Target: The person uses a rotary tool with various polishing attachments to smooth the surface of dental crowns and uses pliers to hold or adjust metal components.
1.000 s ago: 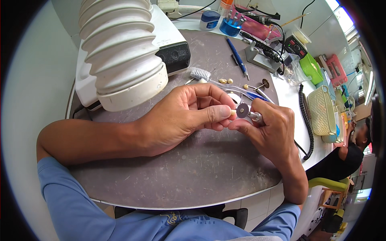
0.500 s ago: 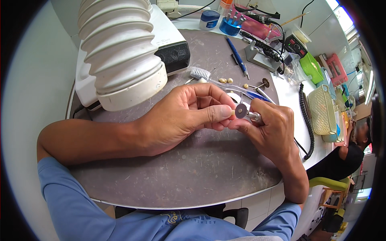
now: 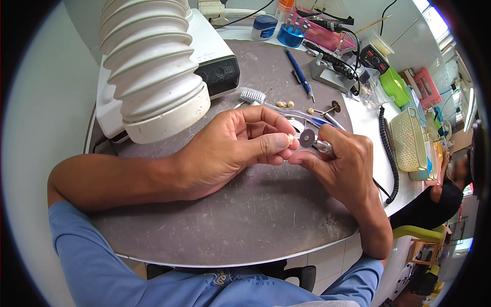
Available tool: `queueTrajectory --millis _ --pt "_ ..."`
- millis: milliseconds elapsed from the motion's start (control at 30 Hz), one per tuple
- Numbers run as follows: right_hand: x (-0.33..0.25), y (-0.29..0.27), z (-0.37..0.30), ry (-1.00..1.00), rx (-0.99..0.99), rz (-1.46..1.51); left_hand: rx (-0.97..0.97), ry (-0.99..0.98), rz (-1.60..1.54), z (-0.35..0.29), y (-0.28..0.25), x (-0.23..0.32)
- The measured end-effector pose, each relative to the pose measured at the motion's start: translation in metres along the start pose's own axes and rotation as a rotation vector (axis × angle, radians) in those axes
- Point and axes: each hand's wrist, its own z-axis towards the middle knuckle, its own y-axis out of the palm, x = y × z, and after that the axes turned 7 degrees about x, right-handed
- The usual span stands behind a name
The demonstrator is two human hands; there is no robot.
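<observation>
Small cream-coloured piece [image 3: 291,139] at left hand's fingertips, above the table, mostly hidden by the thumb. Left hand [image 3: 243,146]: thumb and index finger pinched together on it, other fingers curled beneath; no spare gap at the tips. Right hand [image 3: 348,158]: fingers wrapped closed round a silver metal rotary handpiece [image 3: 324,148], thumb stretched out toward the left fingertips. Dark grey-purple flat round disc [image 3: 307,138] on handpiece's end, just beside the piece; contact or not, can't tell.

Below: worn grey-brown work mat [image 3: 230,225], scratched and speckled. Beyond the hands on it: white-bristled brush [image 3: 252,95], two loose cream lumps [image 3: 281,104] side by side, another cream lump [image 3: 310,111] to their right, dark brown round brush wheel [image 3: 335,106] on thin metal shank, slim blue pen-like tool [image 3: 300,74] lying slanted.

Upper left: thick white ribbed hose [image 3: 153,66], open end angled down, in front of white box unit with black front panel [image 3: 221,75]. Back edge: blue jar [image 3: 264,27], translucent blue round holder [image 3: 291,36] with metal bits upright in it. Right side: bright green plastic bin [image 3: 394,86], cream perforated basket [image 3: 408,142], black coiled cord [image 3: 392,158]. Far right: person in black top [image 3: 429,207].
</observation>
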Motion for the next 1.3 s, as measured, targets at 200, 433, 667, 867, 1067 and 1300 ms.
queueTrajectory --millis 200,433,667,867,1067,1300 --pt "-0.0001 0.0004 -0.0005 0.007 -0.008 0.010 -0.015 0.026 0.008 0.0010 -0.0015 -0.0018" --pt "-0.0004 -0.0008 -0.0006 -0.015 -0.028 0.000 0.001 0.023 -0.002 -0.0005 0.0012 -0.0009" --pt "-0.0026 -0.0033 0.0004 -0.010 -0.062 -0.011 0.031 0.014 0.029 -0.0018 0.0013 0.0004" --pt "-0.0010 -0.0029 -0.0001 -0.019 -0.061 -0.009 0.029 0.011 0.007 -0.0008 0.0020 -0.0005" --pt "-0.0008 -0.0028 -0.0003 -0.020 -0.060 -0.004 0.017 0.018 0.005 0.0000 0.0007 -0.0021" --pt "-0.0003 -0.0021 0.0001 -0.035 -0.052 -0.010 0.023 0.014 0.001 -0.0006 0.0018 -0.0009"
